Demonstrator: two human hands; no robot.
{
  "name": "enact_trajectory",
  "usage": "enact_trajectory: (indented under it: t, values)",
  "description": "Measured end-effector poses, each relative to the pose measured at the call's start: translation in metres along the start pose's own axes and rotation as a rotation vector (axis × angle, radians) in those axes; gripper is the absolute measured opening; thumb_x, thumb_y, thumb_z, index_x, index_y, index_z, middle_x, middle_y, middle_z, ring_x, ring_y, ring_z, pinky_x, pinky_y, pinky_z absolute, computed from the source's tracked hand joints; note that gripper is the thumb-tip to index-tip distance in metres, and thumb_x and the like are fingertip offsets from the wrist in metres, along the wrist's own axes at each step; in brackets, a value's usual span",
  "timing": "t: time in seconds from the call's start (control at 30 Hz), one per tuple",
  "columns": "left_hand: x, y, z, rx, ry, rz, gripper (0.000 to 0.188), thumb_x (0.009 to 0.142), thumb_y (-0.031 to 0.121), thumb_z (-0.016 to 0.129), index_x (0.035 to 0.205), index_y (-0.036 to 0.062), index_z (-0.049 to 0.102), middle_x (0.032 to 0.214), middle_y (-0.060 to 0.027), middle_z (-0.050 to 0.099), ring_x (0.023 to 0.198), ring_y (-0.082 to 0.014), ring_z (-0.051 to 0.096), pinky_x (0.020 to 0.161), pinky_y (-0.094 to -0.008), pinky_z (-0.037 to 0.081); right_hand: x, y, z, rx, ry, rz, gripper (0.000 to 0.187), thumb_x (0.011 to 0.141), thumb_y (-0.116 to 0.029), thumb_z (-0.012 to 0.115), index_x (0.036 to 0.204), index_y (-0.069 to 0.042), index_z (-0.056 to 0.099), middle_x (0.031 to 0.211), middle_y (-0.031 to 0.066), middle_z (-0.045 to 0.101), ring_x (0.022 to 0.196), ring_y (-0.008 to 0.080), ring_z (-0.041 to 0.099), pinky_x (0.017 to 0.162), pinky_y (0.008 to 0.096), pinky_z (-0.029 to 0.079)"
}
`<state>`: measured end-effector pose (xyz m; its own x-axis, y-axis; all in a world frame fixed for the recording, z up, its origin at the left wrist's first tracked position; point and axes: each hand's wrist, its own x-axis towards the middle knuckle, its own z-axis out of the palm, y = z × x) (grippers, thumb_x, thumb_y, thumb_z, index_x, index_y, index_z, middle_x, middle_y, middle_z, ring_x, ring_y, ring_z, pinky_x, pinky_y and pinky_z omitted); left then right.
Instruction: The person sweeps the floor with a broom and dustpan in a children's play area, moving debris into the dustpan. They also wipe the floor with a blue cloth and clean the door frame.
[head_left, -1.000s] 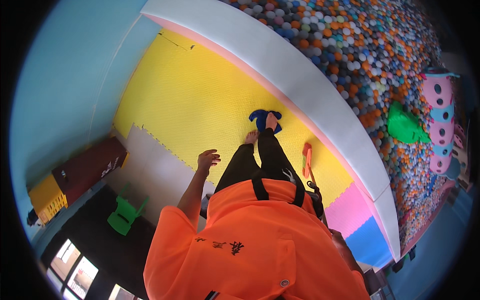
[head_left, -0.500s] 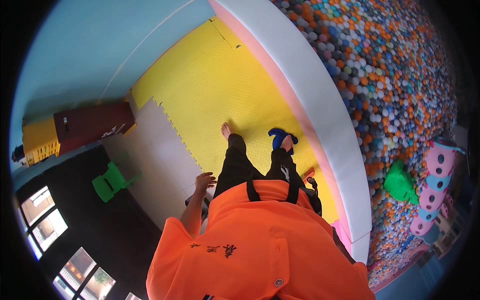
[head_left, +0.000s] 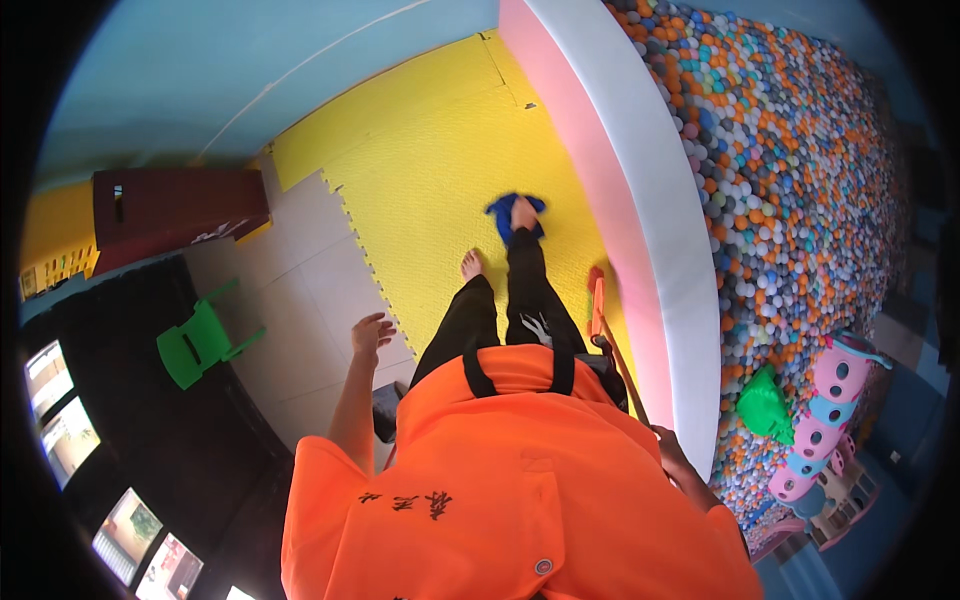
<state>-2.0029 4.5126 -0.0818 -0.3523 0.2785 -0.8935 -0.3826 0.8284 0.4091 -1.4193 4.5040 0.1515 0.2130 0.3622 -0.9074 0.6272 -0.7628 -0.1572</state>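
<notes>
A ball pit [head_left: 800, 150] of orange, white, grey and blue balls fills the right side behind a curved padded barrier [head_left: 655, 190], white on top and pink on its inner face, with a green plastic piece [head_left: 762, 403] lying among the balls near a pink-and-blue segmented toy [head_left: 842, 376]. On the left, a green chair [head_left: 203, 337] stands near pale floor tiles [head_left: 305, 275], below a dark red cabinet [head_left: 165, 212] beside a yellow crate [head_left: 58, 268], while bright window panes [head_left: 70, 440] show at the lower left and a light blue wall [head_left: 240, 75] rises at the top.

free air around left hand [head_left: 372, 333]; pink-and-white barrier [head_left: 660, 200] blocks low passage rightward
</notes>
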Motion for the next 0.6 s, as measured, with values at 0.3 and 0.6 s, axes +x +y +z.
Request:
enact_trajectory:
  t: [0.3, 0.6]
  values:
    - [0.016, 0.021, -0.006, 0.027, -0.014, 0.012, 0.034, 0.08, 0.006, 0.045, 0.112, 0.003, 0.055, 0.087, -0.0098, 0.064, 0.069, -0.0172, 0.063, 0.057, -0.0269, 0.046, 0.011, -0.101, -0.028, 0.113, -0.183, 0.158, 0.02, 0.077, 0.001, 0.051, 0.096, 0.004, 0.048, 0.052, 0.0057, 0.046, 0.035, 0.0109, 0.042, 0.029, 0.0265, 0.031]
    - [-0.056, -0.126, -0.064, -0.234, 0.287, -0.31, 0.033, 0.078, 0.005, 0.045, 0.11, 0.0027, 0.055, 0.084, -0.0116, 0.064, 0.066, -0.0202, 0.064, 0.054, -0.0301, 0.049, 0.056, -0.18, -0.067, 0.068, -0.323, 0.427, 0.007, 0.081, -0.003, 0.051, 0.078, -0.001, 0.045, 0.054, 0.0047, 0.043, 0.038, 0.0084, 0.04, 0.031, 0.0247, 0.031]
